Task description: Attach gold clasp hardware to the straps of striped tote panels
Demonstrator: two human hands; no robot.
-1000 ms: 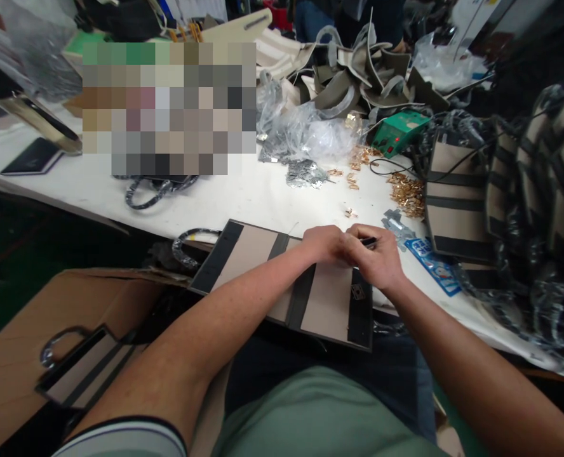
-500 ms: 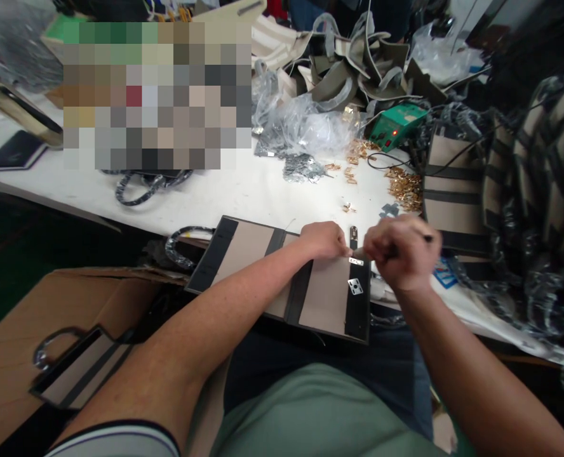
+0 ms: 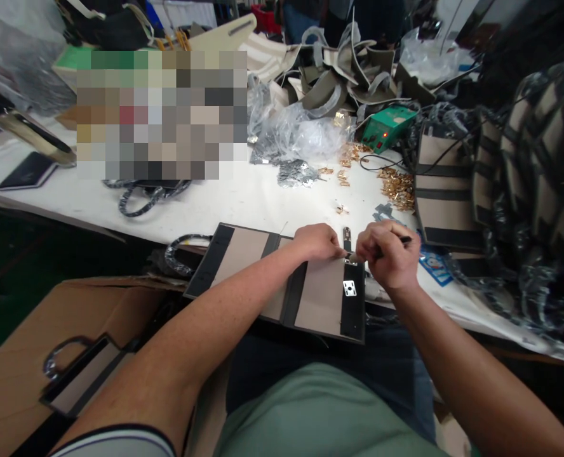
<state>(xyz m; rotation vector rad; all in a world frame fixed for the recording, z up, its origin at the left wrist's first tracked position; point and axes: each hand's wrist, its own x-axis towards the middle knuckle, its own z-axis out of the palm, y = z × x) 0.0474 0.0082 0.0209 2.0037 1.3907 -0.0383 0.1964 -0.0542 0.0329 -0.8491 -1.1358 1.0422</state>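
An open bag panel (image 3: 317, 298), beige with black strips, lies across the table edge in front of me. My left hand (image 3: 317, 242) rests on its far right part, fingers curled, fingertips at a small metal plate (image 3: 351, 261) on the black edge strip; what they pinch is hidden. Closed in my right hand (image 3: 389, 254) is a slim hand tool with a dark handle (image 3: 406, 239), its tip meeting that plate beside my left fingertips. A square silver plate with holes (image 3: 349, 289) lies nearer me on the strip. Beyond my fingers a metal clasp (image 3: 347, 236) sits on a dark tab.
Gold fasteners (image 3: 396, 188) and flat metal plates (image 3: 297, 172) lie heaped on the white table (image 3: 244, 197). Behind them stand a green box with a red light (image 3: 387, 129) and clear plastic bags. Wrapped bag pieces (image 3: 446, 209) crowd the right; a cardboard box (image 3: 82, 317) is lower left.
The tool's tip has come down over the small metal plate, covering more of it. My right hand has shifted slightly left; the whole view has also shifted a little.
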